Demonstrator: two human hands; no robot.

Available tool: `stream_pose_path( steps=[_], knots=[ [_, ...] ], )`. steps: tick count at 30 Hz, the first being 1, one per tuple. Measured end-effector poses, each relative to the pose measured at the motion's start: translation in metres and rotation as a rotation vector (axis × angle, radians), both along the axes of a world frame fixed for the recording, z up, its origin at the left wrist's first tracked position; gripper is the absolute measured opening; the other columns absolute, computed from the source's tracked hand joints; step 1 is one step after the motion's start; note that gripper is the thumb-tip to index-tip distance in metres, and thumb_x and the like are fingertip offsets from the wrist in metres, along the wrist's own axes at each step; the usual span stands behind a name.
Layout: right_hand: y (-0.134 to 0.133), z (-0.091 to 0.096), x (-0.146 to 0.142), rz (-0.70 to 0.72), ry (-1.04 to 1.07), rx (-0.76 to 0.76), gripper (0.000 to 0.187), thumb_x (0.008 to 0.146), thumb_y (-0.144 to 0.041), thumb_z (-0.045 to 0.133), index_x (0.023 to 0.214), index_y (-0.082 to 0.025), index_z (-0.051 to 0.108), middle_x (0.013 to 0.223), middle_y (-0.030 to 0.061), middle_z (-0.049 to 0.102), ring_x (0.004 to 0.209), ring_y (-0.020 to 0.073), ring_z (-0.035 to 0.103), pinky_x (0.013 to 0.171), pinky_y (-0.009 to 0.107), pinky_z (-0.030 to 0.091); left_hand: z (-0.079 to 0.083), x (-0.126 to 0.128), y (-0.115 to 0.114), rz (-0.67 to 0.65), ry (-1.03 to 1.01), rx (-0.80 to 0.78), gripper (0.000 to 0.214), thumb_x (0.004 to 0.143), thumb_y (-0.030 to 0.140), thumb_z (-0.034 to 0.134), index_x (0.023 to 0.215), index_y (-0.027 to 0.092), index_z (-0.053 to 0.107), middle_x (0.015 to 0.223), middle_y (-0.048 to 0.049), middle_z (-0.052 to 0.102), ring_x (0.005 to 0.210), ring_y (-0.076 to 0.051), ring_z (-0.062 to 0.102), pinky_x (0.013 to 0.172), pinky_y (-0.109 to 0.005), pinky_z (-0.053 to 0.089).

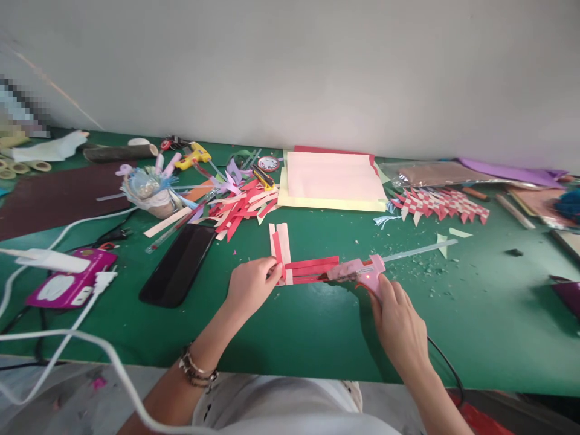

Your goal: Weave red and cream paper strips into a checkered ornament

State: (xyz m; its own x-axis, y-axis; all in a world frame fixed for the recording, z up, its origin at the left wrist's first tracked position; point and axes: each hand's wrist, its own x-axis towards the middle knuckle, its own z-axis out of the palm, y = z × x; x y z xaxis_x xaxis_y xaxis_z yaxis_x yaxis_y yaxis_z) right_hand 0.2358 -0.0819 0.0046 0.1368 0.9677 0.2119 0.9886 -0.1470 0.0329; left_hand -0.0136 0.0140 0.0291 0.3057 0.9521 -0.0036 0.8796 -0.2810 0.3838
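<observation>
Left fingers (272, 272) pinched together on the crossing of the red strips (312, 263) and pale strips (284, 237), mid-frame; right fingers (395, 291) wrapped round the glue gun (362, 273). Nozzle (330, 276) at the red strips' right end; contact I can't tell. My worries: too hard a squeeze could spill glue past the narrow strips and bond them to the tabletop (312, 338); a slack left pinch could let the crossing skew; a nozzle wandering leftward could burn the left fingers. Cord (446, 360) trails over the near edge, lower right; a snag there could jerk the gun. Glue stick (421, 249) juts right above crumbs (435, 281), so I'd swing wide. Phone (179, 266), left of centre, crowds that side. I judge the best room toward the near edge, between the hands; paper stack (335, 175) bounds the far side.
</observation>
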Motion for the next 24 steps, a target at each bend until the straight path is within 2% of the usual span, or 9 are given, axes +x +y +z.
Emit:
stream_pose_path(
  steps=[9, 24],
  knots=[
    [-0.004, 0.002, 0.015, -0.078, -0.012, -0.049, 0.026, 0.092, -0.032, 0.028, 0.111, -0.019, 0.042, 0.09, 0.0065, 0.057, 0.076, 0.019, 0.055, 0.042, 0.025, 0.032, -0.001, 0.0, 0.001, 0.011, 0.013, 0.016, 0.032, 0.086, 0.031, 0.039, 0.059, 0.018, 0.048, 0.06, 0.0005, 0.062, 0.053, -0.013, 0.053, 0.046, -0.021, 0.02],
    [-0.012, 0.003, 0.035, -0.165, -0.077, -0.025, 0.033, 0.092, -0.037, 0.026, 0.112, -0.017, 0.044, 0.09, 0.0082, 0.056, 0.08, 0.021, 0.055, 0.044, 0.024, 0.03, -0.001, 0.001, 0.001, 0.027, 0.017, -0.019, 0.031, 0.086, 0.032, 0.039, 0.061, 0.018, 0.05, 0.062, 0.0007, 0.063, 0.054, -0.012, 0.054, 0.046, -0.022, 0.02]
  ],
)
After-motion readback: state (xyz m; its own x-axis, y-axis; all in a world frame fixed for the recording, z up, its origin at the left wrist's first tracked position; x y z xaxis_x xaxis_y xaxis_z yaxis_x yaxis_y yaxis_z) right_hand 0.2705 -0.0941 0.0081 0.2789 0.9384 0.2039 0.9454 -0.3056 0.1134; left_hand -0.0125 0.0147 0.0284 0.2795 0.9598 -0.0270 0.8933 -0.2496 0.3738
